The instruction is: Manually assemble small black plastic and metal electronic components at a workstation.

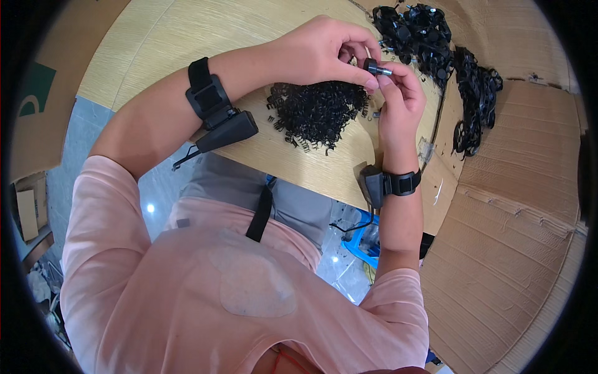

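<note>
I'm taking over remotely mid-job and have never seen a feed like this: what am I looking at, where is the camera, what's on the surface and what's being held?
There is no machine here: a person works with bare hands. The single picture comes from a fisheye camera on the person's head, looking down, so edges bend. Each wrist carries a black strapped device. The left hand and right hand meet over a round wooden table, together pinching a small black part with a silvery metal end. Below it lies a pile of small black clips. Larger black parts lie farther off, partly on cardboard to the right.
</note>
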Tool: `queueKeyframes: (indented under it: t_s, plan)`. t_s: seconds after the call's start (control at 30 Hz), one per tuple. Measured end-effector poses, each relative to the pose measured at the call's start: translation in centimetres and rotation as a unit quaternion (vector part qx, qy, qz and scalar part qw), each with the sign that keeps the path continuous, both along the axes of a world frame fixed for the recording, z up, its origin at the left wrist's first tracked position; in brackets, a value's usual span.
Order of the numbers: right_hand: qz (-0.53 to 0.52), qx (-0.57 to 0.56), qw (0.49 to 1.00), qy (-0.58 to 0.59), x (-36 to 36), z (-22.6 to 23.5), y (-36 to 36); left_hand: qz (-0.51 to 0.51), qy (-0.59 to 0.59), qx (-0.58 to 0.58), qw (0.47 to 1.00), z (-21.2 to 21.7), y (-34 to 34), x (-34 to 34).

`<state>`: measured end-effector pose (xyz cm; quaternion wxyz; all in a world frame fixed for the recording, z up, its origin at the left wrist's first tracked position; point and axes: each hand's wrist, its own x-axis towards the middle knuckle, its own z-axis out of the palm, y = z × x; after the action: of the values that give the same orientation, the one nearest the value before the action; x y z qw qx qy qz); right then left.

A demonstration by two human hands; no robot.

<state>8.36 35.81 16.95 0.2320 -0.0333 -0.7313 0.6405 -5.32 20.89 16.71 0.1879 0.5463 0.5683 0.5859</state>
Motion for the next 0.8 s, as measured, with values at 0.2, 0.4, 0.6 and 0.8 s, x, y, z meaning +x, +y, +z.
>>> queueKeyframes:
  t_s: [0.2, 0.4, 0.6, 0.8]
  plan:
    - [-0.004, -0.011, 1.0, -0.006, 0.0, 0.0, 0.2, 0.006, 0.005, -0.001, 1.0, 0.0, 0.0, -0.1]
    - [-0.004, -0.012, 1.0, 0.007, -0.1, -0.3, 0.4, 0.003, -0.007, 0.009, 1.0, -0.2, 0.1, 0.1]
    - [-0.013, 0.005, 1.0, 0.024, -0.1, -0.3, 0.2, 0.009, -0.015, 0.001, 1.0, 0.1, 0.1, 0.0]
    - [-0.028, 0.036, 0.998, 0.032, -0.1, -0.3, -0.2, 0.011, -0.016, -0.004, 1.0, 0.9, 0.0, 0.2]
